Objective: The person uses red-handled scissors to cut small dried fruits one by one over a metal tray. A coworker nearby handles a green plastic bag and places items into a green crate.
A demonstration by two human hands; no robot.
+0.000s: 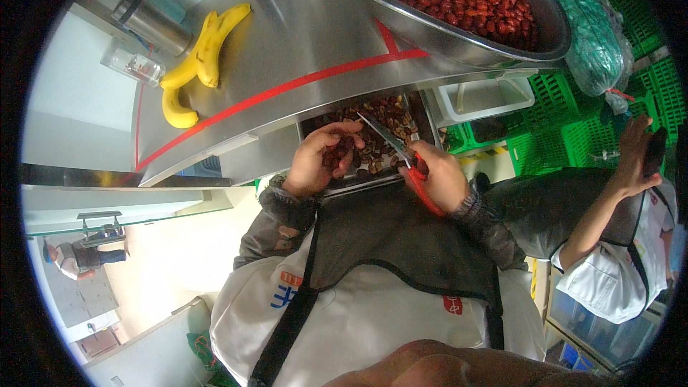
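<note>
My left hand is curled around several dark red dried fruits, which look like jujubes. In my right hand is a pair of scissors with red handles, its metal blades pointing up and left towards the held fruit. Whether the blades touch the fruit cannot be told. Below both hands, an open metal tray at the counter's front edge holds many cut brown and reddish pieces. My palm and forearm sleeves partly hide the tray's near side.
A large steel basin of glossy red fruit stands on the steel counter. Bananas, a steel flask and a glass jar sit left. Right are a green-filled plastic bag, green crates and a co-worker's raised hand.
</note>
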